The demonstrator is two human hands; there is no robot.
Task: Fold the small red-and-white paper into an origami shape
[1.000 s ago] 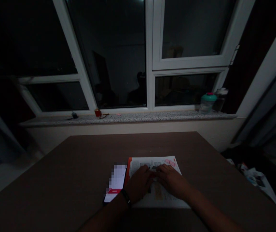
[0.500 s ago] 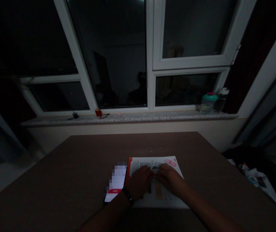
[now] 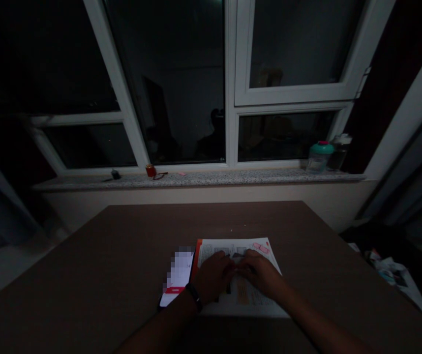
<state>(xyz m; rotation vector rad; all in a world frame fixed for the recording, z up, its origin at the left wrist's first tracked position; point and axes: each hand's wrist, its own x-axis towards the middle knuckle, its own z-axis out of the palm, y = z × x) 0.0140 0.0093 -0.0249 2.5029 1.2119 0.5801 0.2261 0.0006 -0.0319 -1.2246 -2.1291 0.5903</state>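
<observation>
My left hand (image 3: 216, 275) and my right hand (image 3: 260, 273) meet over a printed booklet (image 3: 266, 309) with an orange left edge. The fingers of both are curled and close together, around something small and dark that I cannot make out. A pink item (image 3: 261, 247) lies at the booklet's upper right corner. Just left of the booklet is a phone (image 3: 181, 270) with a lit screen, partly pixelated. A dark band circles my left wrist.
The booklet rests on a brown table (image 3: 122, 255). Behind it, a speckled windowsill (image 3: 211, 179) carries a red jar (image 3: 151, 170), a small dark object (image 3: 115, 174) and a teal-lidded bottle (image 3: 318, 156) beside a clear one. Papers (image 3: 395, 275) lie beyond the table's right edge.
My fingers have shifted slightly over the booklet. Both hands stay close together in nearly the same place.
</observation>
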